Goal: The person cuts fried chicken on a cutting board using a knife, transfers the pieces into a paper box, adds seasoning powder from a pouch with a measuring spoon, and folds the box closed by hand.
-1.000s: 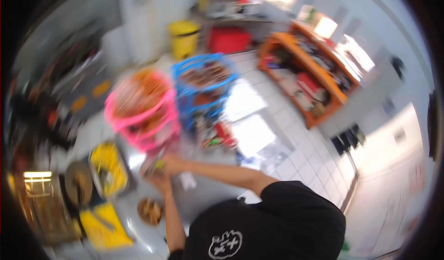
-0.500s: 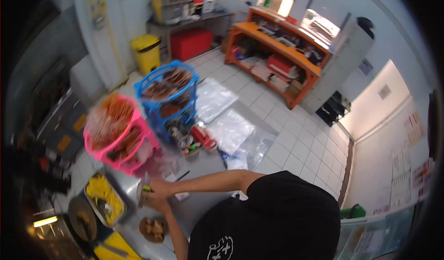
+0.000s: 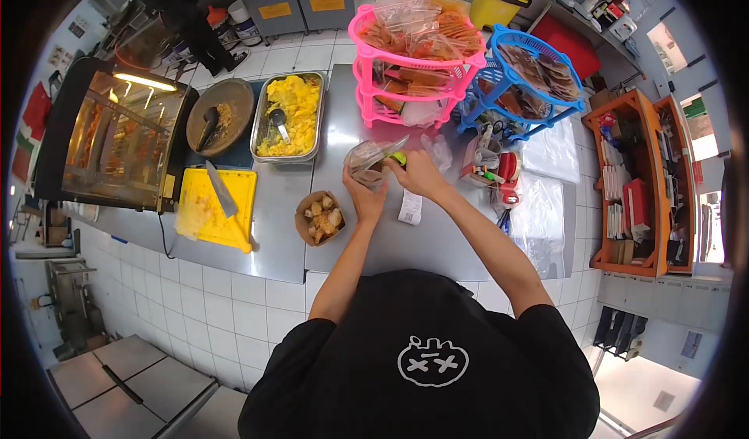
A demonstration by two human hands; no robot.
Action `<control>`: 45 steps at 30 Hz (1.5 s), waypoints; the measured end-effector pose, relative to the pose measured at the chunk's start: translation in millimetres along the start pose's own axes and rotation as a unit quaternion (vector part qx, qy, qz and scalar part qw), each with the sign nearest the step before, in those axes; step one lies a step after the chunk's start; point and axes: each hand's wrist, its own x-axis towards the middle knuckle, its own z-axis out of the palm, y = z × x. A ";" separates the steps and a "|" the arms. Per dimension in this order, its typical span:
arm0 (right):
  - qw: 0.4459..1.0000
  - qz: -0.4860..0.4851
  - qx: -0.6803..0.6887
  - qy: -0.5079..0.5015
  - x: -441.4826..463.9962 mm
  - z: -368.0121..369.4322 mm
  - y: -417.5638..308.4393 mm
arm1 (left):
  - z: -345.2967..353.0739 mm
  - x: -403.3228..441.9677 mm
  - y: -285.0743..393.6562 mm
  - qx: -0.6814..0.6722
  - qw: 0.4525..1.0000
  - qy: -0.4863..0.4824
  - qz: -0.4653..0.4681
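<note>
Above the steel table [image 3: 367, 244], my left hand [image 3: 367, 197] is closed round a clear plastic bag [image 3: 365, 162] with something brownish inside. My right hand [image 3: 419, 174] grips a green-handled tool [image 3: 398, 157], whose pale blade lies across the bag's mouth. Below and left of my left hand is a brown paper bowl [image 3: 300, 222] with fried pieces [image 3: 323, 217] in it. A white printed slip [image 3: 410, 207] lies under my right wrist. Just beyond my hands stands a pink tiered basket [image 3: 413, 63] filled with packets.
Left on the table are a metal tray [image 3: 287, 156] of yellow food with a spoon, a round pan [image 3: 240, 99], a yellow board [image 3: 195, 197] with a knife [image 3: 222, 192] and a heated display case [image 3: 117, 135]. A blue basket [image 3: 507, 37] stands right. A person [image 3: 191, 21] stands far back.
The view has swung left and sharpened, bringing the display case, whole yellow board and person into clear sight. Both hands stay close together, still on the bag and the green-handled tool.
</note>
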 end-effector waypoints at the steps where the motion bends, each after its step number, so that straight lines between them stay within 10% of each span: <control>1: 1.000 0.022 0.013 -0.007 2.4 2.5 -0.3 | -0.8 0.4 -1.4 0.005 1.000 0.000 -0.009; 19: 0.996 -0.052 -0.038 -0.055 2.6 22.1 -10.3 | -8.0 28.2 -13.3 0.083 0.996 -0.022 -0.005; 28: 0.996 -0.011 0.093 0.005 -14.3 46.7 -3.2 | -0.6 23.6 -27.6 0.238 0.957 -0.007 0.165; 31: 0.998 -0.026 0.055 -0.006 -21.1 45.0 -3.7 | 6.9 19.8 -5.4 -0.092 0.993 0.069 0.027; 40: 0.996 0.028 0.076 -0.027 -15.2 50.3 -3.4 | 12.4 10.9 -38.6 0.221 0.973 0.052 0.034; 45: 0.995 0.014 0.096 -0.004 -16.7 53.5 0.9 | 5.7 14.5 -6.3 0.079 0.989 -0.103 0.063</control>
